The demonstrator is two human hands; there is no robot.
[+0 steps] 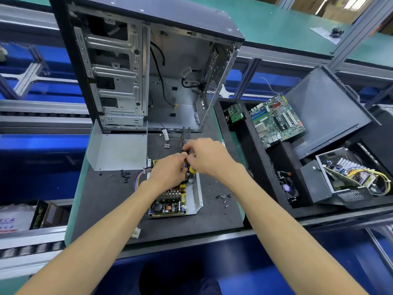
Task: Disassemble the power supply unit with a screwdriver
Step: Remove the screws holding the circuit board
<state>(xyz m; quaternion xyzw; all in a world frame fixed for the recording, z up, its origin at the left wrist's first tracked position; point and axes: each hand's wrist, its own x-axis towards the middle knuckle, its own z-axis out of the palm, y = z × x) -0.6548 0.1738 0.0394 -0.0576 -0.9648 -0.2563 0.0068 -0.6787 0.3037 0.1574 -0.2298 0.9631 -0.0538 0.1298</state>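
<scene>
Hands [170, 169] over PSU [192, 195], mobo [276, 120] in tray [255, 150]

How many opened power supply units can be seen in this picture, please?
2. One power supply unit lies on the black mat under both hands, its circuit board exposed. A second power supply unit sits in the black tray at the right, wires spilling out. Others may be hidden.

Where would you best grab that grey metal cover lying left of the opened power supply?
Take the grey metal cover by its upturned left flange, coming from the left. The panel lies flat on the mat, so that raised edge looks like the only part fingers could pinch.
</scene>
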